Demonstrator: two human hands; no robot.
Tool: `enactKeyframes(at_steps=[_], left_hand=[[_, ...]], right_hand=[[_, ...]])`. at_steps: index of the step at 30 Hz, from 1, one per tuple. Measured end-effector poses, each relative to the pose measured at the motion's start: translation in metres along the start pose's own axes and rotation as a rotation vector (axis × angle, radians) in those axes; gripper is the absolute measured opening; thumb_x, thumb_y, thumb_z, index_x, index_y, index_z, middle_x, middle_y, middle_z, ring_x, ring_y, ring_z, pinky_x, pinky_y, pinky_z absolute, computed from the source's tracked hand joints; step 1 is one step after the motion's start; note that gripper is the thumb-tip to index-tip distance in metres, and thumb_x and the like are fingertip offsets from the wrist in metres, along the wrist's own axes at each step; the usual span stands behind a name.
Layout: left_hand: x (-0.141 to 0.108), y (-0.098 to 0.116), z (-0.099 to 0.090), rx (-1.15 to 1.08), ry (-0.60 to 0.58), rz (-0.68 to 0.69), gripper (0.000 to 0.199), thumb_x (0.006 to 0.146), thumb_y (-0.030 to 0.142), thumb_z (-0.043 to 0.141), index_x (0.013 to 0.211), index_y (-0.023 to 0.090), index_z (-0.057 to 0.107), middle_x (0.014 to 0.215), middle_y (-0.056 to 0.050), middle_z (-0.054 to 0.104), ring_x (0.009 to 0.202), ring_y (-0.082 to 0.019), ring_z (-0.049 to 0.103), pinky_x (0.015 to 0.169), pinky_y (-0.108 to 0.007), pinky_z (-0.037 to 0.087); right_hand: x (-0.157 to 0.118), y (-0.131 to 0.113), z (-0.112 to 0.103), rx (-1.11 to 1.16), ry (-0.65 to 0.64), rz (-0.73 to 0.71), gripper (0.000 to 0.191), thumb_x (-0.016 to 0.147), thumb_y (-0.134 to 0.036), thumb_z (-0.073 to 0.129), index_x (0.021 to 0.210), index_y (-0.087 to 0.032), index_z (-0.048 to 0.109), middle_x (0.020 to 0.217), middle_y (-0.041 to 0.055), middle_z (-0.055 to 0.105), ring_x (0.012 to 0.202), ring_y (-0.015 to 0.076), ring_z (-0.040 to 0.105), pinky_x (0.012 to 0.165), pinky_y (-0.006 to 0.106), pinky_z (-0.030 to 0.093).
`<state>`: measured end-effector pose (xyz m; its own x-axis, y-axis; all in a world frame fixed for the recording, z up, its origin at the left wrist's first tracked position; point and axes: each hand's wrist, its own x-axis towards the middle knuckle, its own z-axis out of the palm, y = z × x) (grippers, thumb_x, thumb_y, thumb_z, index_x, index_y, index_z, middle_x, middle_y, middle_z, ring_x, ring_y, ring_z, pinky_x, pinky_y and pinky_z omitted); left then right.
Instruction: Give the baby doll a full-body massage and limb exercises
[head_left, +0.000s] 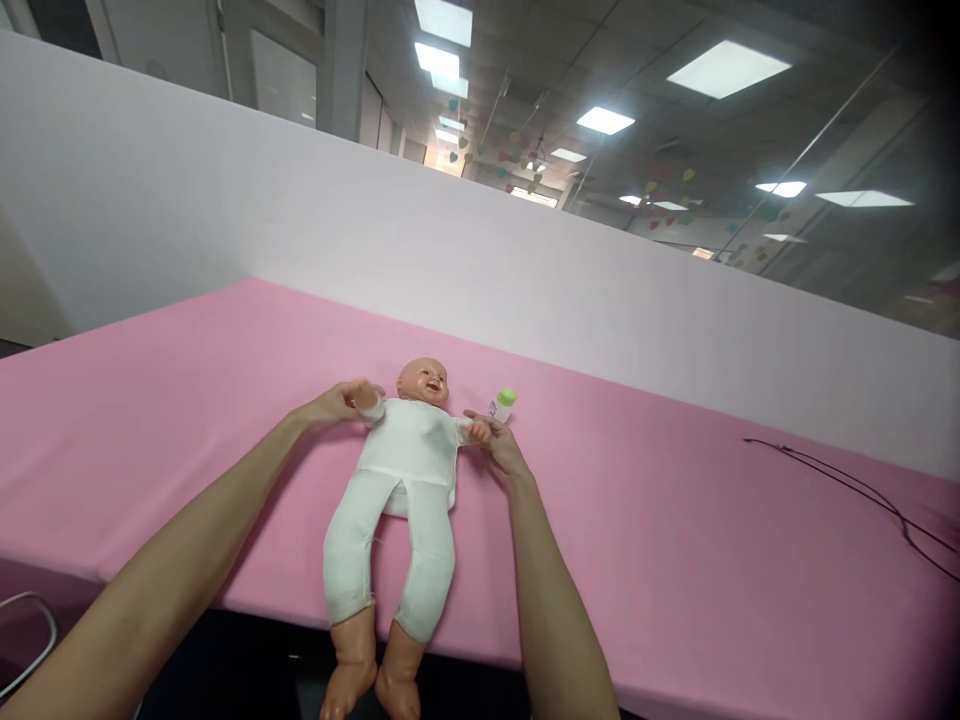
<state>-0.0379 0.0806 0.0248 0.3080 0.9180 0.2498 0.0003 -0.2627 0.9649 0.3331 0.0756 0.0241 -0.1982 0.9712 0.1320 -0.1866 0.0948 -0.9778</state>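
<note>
A baby doll (pixel 409 445) with a white cloth body lies face up on the pink covered table (pixel 615 500), its bare feet hanging over the front edge. My left hand (pixel 334 405) is closed round the doll's arm on the left of the view, near its hand. On the other side, my right hand (pixel 501 448) holds the doll's other arm by the wrist, its fingers partly hidden behind it. Just beyond my right hand is a small clear bottle (pixel 502 404) with a green cap, close to my fingertips.
A white partition (pixel 480 260) rises along the table's back edge. A thin black cable (pixel 840 475) lies on the table at the right. At the lower left edge, a white cable (pixel 46 615) curves beside the table.
</note>
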Motion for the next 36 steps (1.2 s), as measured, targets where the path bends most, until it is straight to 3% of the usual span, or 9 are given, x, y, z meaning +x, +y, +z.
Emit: enactKeyframes(at_steps=[3,7,11,16,21,25,27,30,36], left_hand=[[0.0,-0.004,-0.007,0.137,-0.256,0.041,0.023,0.056,0.022,0.093,0.077,0.023,0.083,0.139,-0.014,0.066,0.133,-0.037,0.059,0.106,-0.043,0.05],[0.001,-0.007,-0.009,0.212,-0.274,0.045,0.02,0.056,0.02,0.091,0.074,0.025,0.084,0.143,-0.013,0.064,0.14,-0.038,0.052,0.113,-0.044,0.045],[-0.001,-0.006,0.001,0.049,-0.092,-0.004,0.04,0.057,0.034,0.096,0.093,0.02,0.084,0.126,-0.016,0.071,0.118,-0.036,0.066,0.095,-0.043,0.054],[0.006,-0.005,0.011,-0.171,0.315,-0.056,0.057,0.059,0.049,0.095,0.098,0.014,0.073,0.094,-0.01,0.074,0.088,-0.026,0.07,0.08,-0.037,0.056],[0.008,-0.009,0.005,-0.077,0.739,-0.205,0.058,0.066,0.048,0.088,0.108,0.017,0.061,0.083,-0.003,0.066,0.068,-0.019,0.065,0.056,-0.029,0.051],[0.001,-0.009,0.001,0.143,0.901,-0.207,0.063,0.082,0.053,0.074,0.131,0.02,0.051,0.11,-0.011,0.069,0.093,-0.025,0.07,0.074,-0.034,0.056],[-0.003,-0.005,-0.001,0.369,0.946,-0.229,0.065,0.087,0.054,0.068,0.139,0.02,0.048,0.124,-0.014,0.068,0.11,-0.03,0.067,0.088,-0.04,0.055],[-0.009,0.002,-0.007,0.689,0.887,-0.37,0.056,0.089,0.054,0.062,0.132,0.019,0.056,0.119,-0.015,0.071,0.11,-0.036,0.067,0.09,-0.047,0.052],[-0.015,-0.001,-0.019,1.011,0.795,-0.548,0.041,0.093,0.048,0.05,0.102,0.014,0.072,0.108,-0.022,0.073,0.11,-0.043,0.063,0.085,-0.05,0.05]], right_hand=[[-0.006,-0.001,-0.005,-0.125,-0.157,0.038,0.013,0.06,-0.016,0.084,0.069,-0.023,0.079,0.127,0.0077,0.074,0.129,0.0318,0.062,0.107,0.044,0.05],[-0.008,0.002,-0.009,-0.214,-0.219,0.037,0.007,0.063,-0.018,0.082,0.064,-0.023,0.077,0.125,0.0076,0.075,0.134,0.0332,0.058,0.112,0.046,0.047],[-0.005,0.005,-0.008,-0.107,-0.079,0.006,0.03,0.058,-0.021,0.091,0.086,-0.024,0.081,0.121,0.0062,0.076,0.119,0.03,0.066,0.103,0.044,0.053],[0.002,0.007,-0.003,0.001,0.105,-0.021,0.056,0.059,-0.031,0.097,0.111,-0.026,0.075,0.106,0.0031,0.076,0.099,0.0232,0.07,0.09,0.037,0.057],[0.008,0.007,-0.009,0.046,0.379,-0.068,0.064,0.064,-0.048,0.091,0.117,-0.022,0.069,0.097,0.0013,0.073,0.083,0.018,0.067,0.07,0.027,0.055],[0.004,0.005,-0.022,-0.037,0.637,-0.047,0.064,0.07,-0.057,0.082,0.119,-0.021,0.062,0.093,-0.0009,0.07,0.072,0.0154,0.062,0.06,0.024,0.049],[-0.001,0.002,-0.028,-0.192,0.767,-0.019,0.059,0.072,-0.054,0.078,0.117,-0.021,0.059,0.097,0.0006,0.069,0.078,0.0169,0.064,0.064,0.025,0.05],[-0.01,-0.004,-0.033,-0.554,0.857,0.097,0.053,0.077,-0.046,0.074,0.12,-0.02,0.058,0.108,0.0066,0.07,0.09,0.0213,0.067,0.072,0.027,0.051],[-0.019,-0.01,-0.032,-1.069,0.712,0.296,0.033,0.094,-0.039,0.049,0.107,-0.016,0.069,0.11,0.0173,0.068,0.09,0.0281,0.066,0.075,0.035,0.047]])
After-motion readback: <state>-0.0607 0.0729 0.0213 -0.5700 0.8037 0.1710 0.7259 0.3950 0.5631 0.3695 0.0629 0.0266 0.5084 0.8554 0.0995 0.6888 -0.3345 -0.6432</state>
